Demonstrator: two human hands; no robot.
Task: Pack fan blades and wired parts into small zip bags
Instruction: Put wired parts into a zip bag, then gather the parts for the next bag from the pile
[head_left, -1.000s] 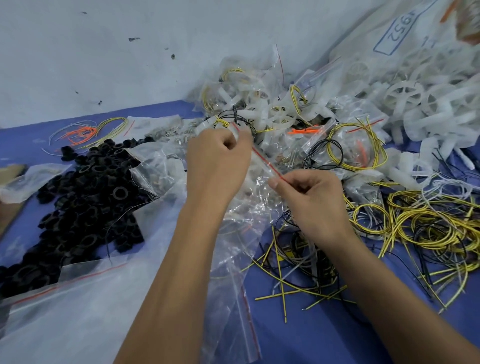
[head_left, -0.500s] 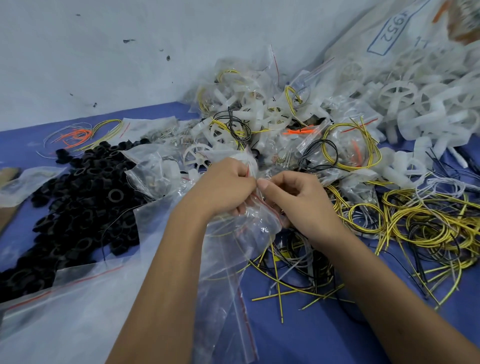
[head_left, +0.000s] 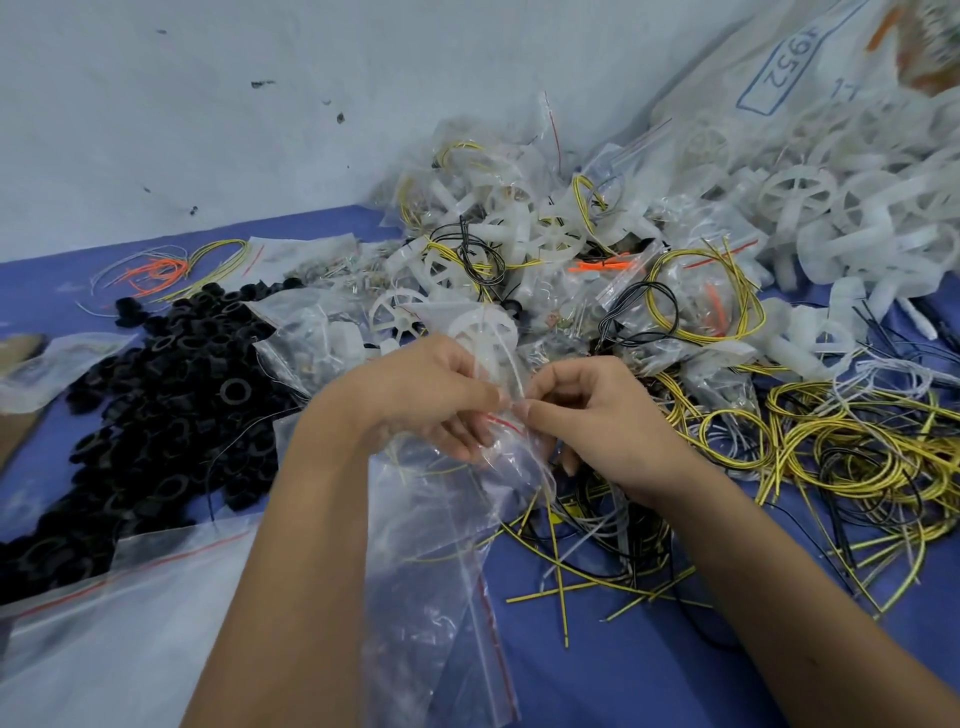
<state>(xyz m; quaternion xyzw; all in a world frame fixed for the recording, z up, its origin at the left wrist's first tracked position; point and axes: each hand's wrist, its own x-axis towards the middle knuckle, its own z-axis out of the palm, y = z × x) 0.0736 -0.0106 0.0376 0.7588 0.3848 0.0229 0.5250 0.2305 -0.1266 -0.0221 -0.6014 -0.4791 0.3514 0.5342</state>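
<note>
My left hand (head_left: 431, 400) and my right hand (head_left: 597, 421) meet at the middle of the view, both pinching the red-striped zip edge of a small clear zip bag (head_left: 506, 447). A white fan blade (head_left: 480, 332) shows just above my fingers, partly inside the bag's plastic. Thin wires run through the bag below my hands. More empty clear zip bags (head_left: 431, 597) lie under my left forearm.
A heap of black rings (head_left: 156, 405) lies at the left. Filled zip bags (head_left: 675, 306) pile up behind my hands. Loose white fan blades (head_left: 831, 218) fill the right back. Yellow and black wires (head_left: 857, 457) sprawl at the right. A large clear bag (head_left: 104, 634) lies front left.
My hands, held apart along the bag's zip edge a second ago, have come together and lowered toward me. The bag has bunched up between them.
</note>
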